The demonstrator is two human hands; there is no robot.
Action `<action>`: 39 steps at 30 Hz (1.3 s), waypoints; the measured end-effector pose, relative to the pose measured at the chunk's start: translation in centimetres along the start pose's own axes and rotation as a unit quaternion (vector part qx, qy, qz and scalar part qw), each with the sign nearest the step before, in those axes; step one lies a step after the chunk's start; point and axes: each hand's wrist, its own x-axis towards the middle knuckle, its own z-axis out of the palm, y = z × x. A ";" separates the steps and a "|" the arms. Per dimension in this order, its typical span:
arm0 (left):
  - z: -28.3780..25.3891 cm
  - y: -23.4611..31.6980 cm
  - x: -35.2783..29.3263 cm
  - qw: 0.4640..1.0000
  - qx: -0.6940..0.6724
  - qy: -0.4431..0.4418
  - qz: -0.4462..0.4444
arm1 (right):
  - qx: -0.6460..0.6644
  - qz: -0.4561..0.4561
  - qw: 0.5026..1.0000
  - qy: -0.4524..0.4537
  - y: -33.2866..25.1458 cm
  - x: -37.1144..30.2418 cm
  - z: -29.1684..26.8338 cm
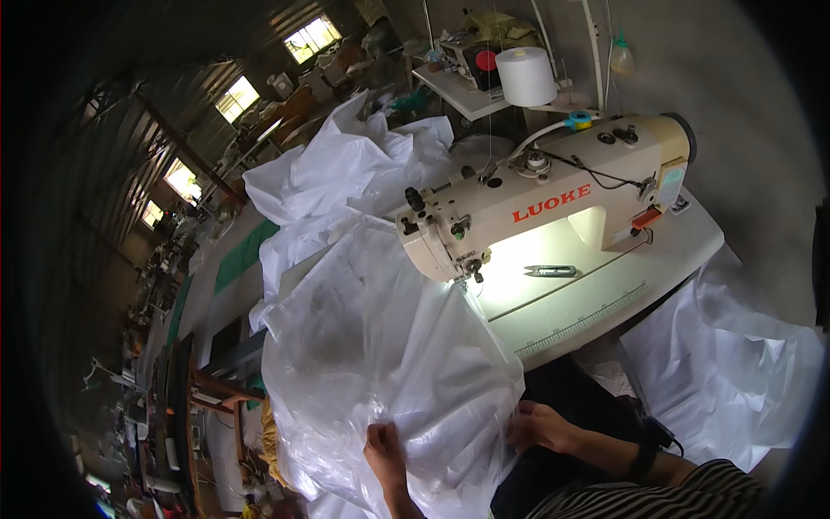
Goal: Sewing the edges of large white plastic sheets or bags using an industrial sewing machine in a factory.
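A large white sheet (372,320), thin and shiny like plastic-backed fabric, hangs in folds in front of me. Its upper part runs under the needle end of a cream sewing machine (545,203), whose lamp lights the bed. My left hand (385,445) is closed on the sheet's lower middle, fingers curled into the material. At the sheet's right edge, my right hand (543,427) grips the border with bent fingers; some fingertips are hidden. A pair of thread snips (551,271) lies on the machine bed, apart from both hands.
More white material (363,164) is heaped behind the machine, and another white pile (726,372) hangs at the right. A white thread cone (526,76) stands beyond the machine. Wooden framing (220,389) is at the left. A small side table (471,99) holds clutter.
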 end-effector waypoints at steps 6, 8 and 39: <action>-1.0 0.4 -1.8 0.997 0.075 -0.024 0.024 | -0.476 0.127 0.845 -0.205 3.6 3.3 2.1; -1.6 1.0 -1.5 0.995 0.076 -0.054 0.025 | -0.424 0.016 0.892 -0.154 5.1 3.8 3.3; 5.5 9.5 -15.0 0.982 0.006 -0.170 0.083 | -0.326 -0.044 0.943 -0.044 -1.1 -9.4 -3.1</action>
